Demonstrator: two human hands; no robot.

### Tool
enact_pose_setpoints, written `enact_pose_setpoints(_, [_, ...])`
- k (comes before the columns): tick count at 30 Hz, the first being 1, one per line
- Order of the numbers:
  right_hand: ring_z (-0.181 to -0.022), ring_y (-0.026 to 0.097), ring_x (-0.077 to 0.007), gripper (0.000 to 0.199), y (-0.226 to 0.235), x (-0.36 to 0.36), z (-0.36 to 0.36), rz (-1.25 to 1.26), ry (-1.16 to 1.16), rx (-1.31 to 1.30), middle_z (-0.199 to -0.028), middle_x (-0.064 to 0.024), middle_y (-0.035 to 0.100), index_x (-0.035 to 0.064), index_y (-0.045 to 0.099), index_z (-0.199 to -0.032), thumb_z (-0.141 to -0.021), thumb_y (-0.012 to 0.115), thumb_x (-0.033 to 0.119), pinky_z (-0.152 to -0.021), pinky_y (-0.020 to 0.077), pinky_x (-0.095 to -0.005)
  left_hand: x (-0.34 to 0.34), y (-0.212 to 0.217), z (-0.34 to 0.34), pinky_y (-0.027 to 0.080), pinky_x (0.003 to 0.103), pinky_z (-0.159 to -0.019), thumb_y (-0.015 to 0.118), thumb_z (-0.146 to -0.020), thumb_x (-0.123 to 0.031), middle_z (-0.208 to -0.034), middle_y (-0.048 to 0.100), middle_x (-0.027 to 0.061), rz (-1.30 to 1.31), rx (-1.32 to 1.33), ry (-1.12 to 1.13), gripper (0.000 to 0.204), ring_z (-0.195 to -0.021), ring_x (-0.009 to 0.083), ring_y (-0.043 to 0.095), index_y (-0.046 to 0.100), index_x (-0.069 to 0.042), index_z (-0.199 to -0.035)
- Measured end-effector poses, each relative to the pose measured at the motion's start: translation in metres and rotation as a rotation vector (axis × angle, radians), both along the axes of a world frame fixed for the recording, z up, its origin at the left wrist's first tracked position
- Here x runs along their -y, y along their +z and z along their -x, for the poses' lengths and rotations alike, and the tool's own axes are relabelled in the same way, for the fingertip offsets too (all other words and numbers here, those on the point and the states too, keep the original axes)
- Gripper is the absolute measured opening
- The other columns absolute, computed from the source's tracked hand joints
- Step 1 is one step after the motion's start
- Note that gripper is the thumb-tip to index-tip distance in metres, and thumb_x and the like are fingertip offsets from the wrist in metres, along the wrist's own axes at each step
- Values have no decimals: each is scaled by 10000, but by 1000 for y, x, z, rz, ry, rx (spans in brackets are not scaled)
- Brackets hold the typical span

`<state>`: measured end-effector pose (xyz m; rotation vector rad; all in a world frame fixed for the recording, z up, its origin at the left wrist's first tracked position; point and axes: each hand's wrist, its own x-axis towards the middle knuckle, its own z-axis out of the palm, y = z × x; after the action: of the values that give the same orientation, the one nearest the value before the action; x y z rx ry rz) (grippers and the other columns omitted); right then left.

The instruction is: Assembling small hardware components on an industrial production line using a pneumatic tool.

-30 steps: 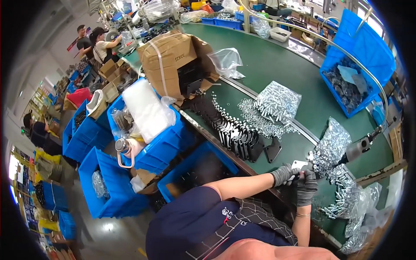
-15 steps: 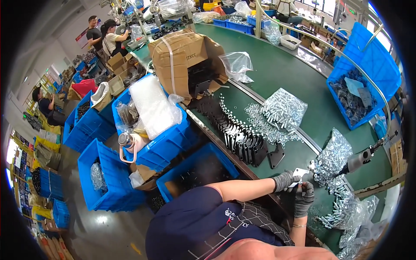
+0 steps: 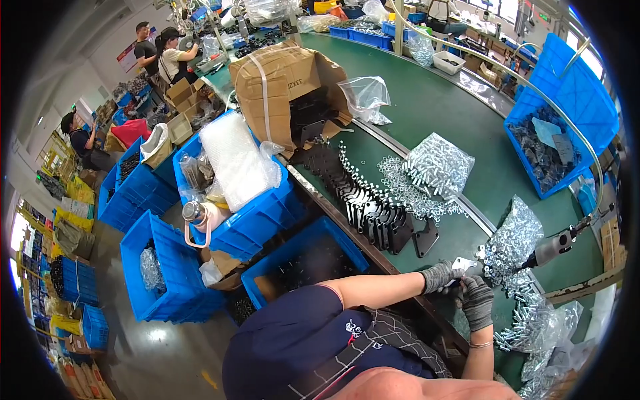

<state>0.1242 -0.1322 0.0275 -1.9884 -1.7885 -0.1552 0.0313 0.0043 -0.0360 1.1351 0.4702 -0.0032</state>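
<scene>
Both hands are wearing grey knit gloves and meeting at the near edge of the green bench [image 3: 460, 113]. The left hand [image 3: 440, 276] is closing its fingers around a small pale metal piece [image 3: 461, 265], pinching it at the fingertips. The right hand [image 3: 477, 301] is curling just below, fingers bent toward the same piece; whether they are gripping it, I cannot tell. The piece is sitting between the two hands, just beside a bag of shiny screws [image 3: 512, 241].

A hanging power screwdriver [image 3: 557, 247] is dangling right of that bag, apart from both hands. A row of black metal brackets [image 3: 370, 210] is standing on edge up the bench, one bracket [image 3: 425, 239] lying flat near the left hand. More screws are lying loose in a pile [image 3: 437, 165] further up. Blue bins [image 3: 257, 220] are sitting to the left, below the bench.
</scene>
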Motion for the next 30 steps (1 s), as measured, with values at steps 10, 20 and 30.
enact_pose_setpoints(10, [-700, 570, -302, 343, 17, -6, -11, 159, 217, 308, -796, -106, 564, 60, 586, -949, -676, 709, 226, -612, 461, -413, 1, 8, 1, 353, 247, -307, 440, -935, -359, -605, 590, 51, -57, -31, -2, 325, -375, 125, 482, 598, -104, -1060])
enact_pose_setpoints(20, [-685, 587, -315, 293, -1, -3, -14, 240, 39, 150, -791, -116, 584, 66, 575, -889, -678, 722, 207, -621, 467, -414, 1, 30, 7, 353, 258, -311, 435, -934, -378, -566, 573, 54, -119, -69, 21, 326, -357, 133, 479, 588, -100, -1010])
enact_pose_setpoints(30, [-708, 597, -328, 209, -9, -2, -9, 339, -229, -84, -808, -149, 597, 65, 606, -871, -772, 642, 246, -635, 467, -432, 4, 24, 6, 351, 293, -321, 449, -928, -388, -513, 561, 66, -132, -29, 41, 395, -349, 144, 475, 609, -47, -811])
